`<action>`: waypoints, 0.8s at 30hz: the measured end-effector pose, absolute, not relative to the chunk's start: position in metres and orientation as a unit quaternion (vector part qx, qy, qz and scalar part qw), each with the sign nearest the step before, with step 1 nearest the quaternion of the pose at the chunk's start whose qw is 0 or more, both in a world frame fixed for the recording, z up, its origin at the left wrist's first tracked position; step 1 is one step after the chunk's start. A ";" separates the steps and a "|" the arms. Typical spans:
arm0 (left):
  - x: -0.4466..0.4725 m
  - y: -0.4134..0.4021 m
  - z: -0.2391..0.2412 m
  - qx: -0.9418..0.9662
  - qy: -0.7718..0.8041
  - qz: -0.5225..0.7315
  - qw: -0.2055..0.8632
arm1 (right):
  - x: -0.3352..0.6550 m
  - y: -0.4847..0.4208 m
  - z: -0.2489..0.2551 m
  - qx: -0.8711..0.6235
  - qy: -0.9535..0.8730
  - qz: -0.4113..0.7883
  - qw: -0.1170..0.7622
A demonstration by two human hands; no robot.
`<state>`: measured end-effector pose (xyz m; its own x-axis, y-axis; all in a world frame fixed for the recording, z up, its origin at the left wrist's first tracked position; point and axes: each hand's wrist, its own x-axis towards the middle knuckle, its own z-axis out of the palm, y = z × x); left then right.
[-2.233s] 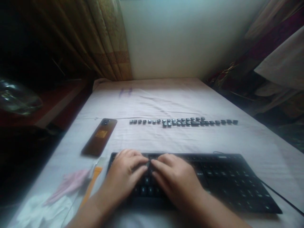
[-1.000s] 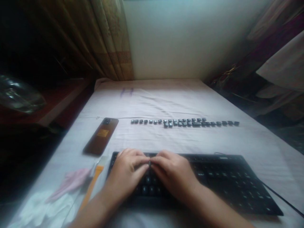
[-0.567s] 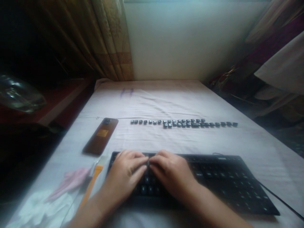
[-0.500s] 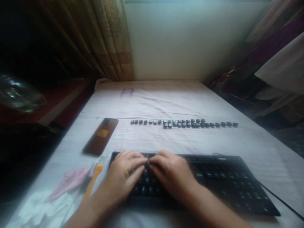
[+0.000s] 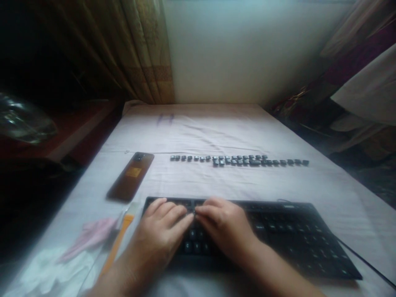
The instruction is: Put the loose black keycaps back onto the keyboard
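Note:
A black keyboard (image 5: 284, 231) lies on the white sheet in front of me. My left hand (image 5: 161, 233) rests on its left part, fingers stretched out flat over the keys. My right hand (image 5: 224, 231) sits beside it with fingers curled and pressed together. Its tips meet the left index finger at one spot near the top rows, and what they pinch is hidden. Beyond the keyboard, a long row of loose dark keycaps (image 5: 239, 160) lies on the sheet.
A brown phone (image 5: 131, 181) lies face down left of the keycaps. An orange-handled tool (image 5: 119, 241), a pink cloth (image 5: 93, 233) and a white cloth (image 5: 46, 272) lie left of the keyboard. The keyboard cable (image 5: 368, 264) runs off right. A curtain (image 5: 145, 53) hangs behind.
My left hand's fingers have uncurled and spread flat over the keys. The right hand has stayed pinched at the same spot. The keyboard and keycaps have not moved.

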<state>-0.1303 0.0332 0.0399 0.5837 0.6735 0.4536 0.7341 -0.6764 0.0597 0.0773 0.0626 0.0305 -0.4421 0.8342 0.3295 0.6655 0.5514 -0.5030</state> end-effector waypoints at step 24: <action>-0.131 0.032 0.037 -0.872 -0.413 -0.254 0.063 | 0.078 0.064 0.035 -0.426 -0.862 0.098 0.256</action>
<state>-0.1309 0.0323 0.0367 0.5289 0.6891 0.4954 0.7532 -0.6501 0.1001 0.0776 0.0636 0.0353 -0.5052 0.7851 0.3583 0.6844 0.6174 -0.3878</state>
